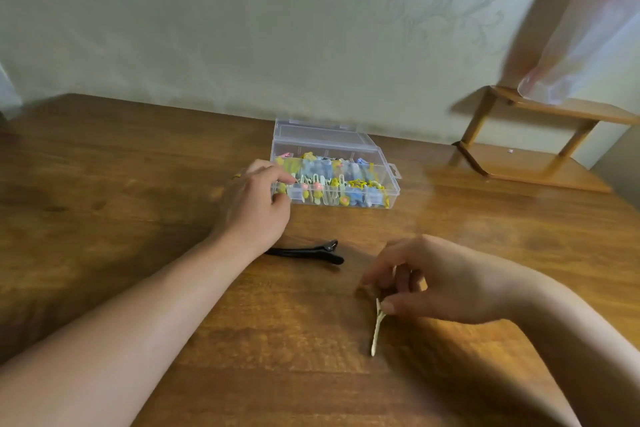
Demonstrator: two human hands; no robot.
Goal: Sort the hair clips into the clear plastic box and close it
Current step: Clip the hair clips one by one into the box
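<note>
The left hand gripped the left end of the clear plastic box, fingers curled over its rim; it ought to hold the box steady. A black alligator clip lay loose before it. The right hand pinched a pale snap clip near the table's front edge, to be lifted cleanly into a free compartment. The box stood open toward the back edge, crammed with yellow, blue and pink clips.

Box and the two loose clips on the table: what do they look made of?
Box: clear glossy rigid plastic; contents show through.
Black clip: matte black, plastic or coated metal, unclear.
Pale clip pinched by the right hand: thin, cream-painted, likely metal.
</note>
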